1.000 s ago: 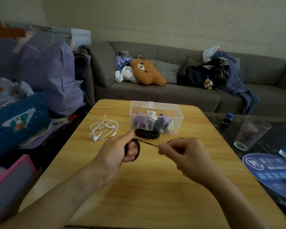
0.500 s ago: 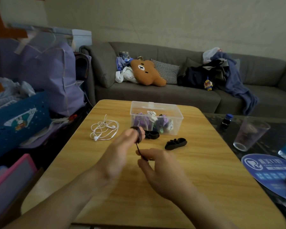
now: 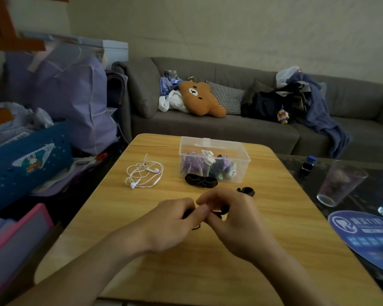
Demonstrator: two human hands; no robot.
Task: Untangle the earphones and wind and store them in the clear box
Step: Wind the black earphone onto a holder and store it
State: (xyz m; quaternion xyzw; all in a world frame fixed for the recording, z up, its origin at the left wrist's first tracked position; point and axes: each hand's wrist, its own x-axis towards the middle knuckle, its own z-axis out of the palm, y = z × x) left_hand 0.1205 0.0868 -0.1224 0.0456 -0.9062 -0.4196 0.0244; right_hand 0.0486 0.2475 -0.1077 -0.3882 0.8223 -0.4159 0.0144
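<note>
Both hands, left hand [image 3: 175, 219] and right hand [image 3: 228, 213], pinched the thin black earphone cord [image 3: 217, 212], whose small coil could have sprung loose had either pinch slackened.

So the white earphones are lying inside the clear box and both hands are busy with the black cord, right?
Not quite. The head view shows the white earphones lying loose on the wooden table, left of the clear box, not inside it. The rest is right: the left hand and right hand are both pinching the black cord.
</note>
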